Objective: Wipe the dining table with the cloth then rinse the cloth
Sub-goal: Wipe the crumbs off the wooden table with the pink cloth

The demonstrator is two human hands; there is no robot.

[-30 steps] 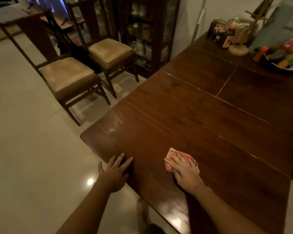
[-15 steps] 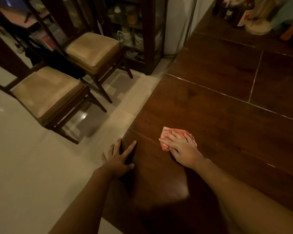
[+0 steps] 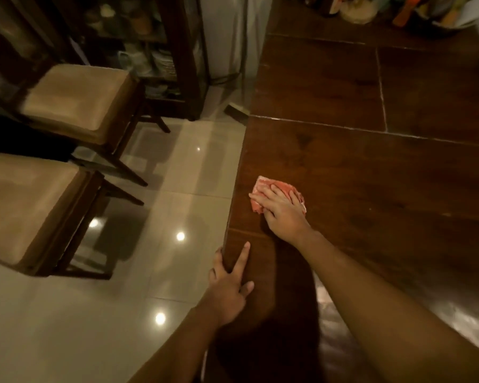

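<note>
A folded pink-red cloth (image 3: 260, 187) lies on the dark wooden dining table (image 3: 371, 189), close to its left edge. My right hand (image 3: 281, 214) presses flat on top of the cloth, fingers spread over it, hiding most of it. My left hand (image 3: 228, 288) rests on the table's left edge nearer to me, with the index finger on the top and the other fingers curled over the side.
Two wooden chairs with tan cushions (image 3: 80, 98) (image 3: 25, 205) stand on the glossy tiled floor (image 3: 163, 244) to the left. A dark glass cabinet (image 3: 161, 56) is behind them. Bottles and a bowl of items (image 3: 426, 12) crowd the table's far end.
My right hand has slid the cloth along the table toward its left edge and farther from me. My left hand has shifted along the edge. The view has swung down and left.
</note>
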